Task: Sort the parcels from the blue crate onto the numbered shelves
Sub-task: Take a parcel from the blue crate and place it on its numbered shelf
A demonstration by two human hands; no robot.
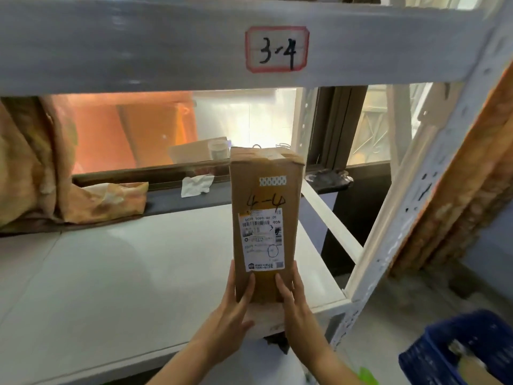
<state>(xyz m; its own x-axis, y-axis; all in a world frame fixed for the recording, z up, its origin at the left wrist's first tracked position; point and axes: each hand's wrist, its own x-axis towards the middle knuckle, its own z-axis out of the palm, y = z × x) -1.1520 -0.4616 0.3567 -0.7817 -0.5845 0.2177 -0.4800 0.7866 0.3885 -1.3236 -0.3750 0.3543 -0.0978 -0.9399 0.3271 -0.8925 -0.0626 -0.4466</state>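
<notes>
Shelf tag (pixel 277 49) reads "3-4"; parcel (pixel 265 215) "4-4".

**Camera placement: single head-worn view**

You have one wide-angle camera, worn on your head, facing forward and down into the shelf bay. It sits close: the beam with the "3-4" label (pixel 277 49) fills the top, strongly bowed by the lens. The white shelf board (pixel 116 273) spans the middle. The blue crate (pixel 455 348) is cut off at bottom right. Your forearms enter from the lower edge. No second view overlaps it.
</notes>
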